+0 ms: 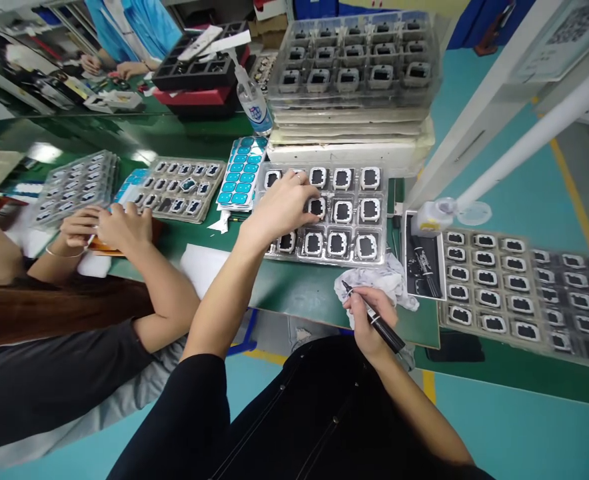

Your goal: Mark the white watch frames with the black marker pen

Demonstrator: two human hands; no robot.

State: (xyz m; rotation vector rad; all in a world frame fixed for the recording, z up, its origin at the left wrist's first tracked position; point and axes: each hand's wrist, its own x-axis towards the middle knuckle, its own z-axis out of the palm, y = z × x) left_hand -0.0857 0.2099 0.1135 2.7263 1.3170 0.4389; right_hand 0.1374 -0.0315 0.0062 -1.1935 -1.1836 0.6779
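My left hand [285, 205] reaches over a clear plastic tray [294, 259] of small white frames with black centres. Its thumb and fingers curl round one frame [317, 208] in the middle row; the frame is still in its pocket. In my right hand [372, 317] is a black marker pen [385, 332], uncapped, its dark tip pointing up and left. Behind that tip lies a crumpled, stained white cloth [389, 277] at the table's front edge, to the right below the tray.
Stacked part trays [354, 87] rise behind. A pump bottle [253, 100] and blue sticker sheets [242, 173] stand left of them. On the right are a box with markers [424, 260], a white post [494, 113] and more trays [489, 283]. A co-worker's hands [119, 227] work close on my left.
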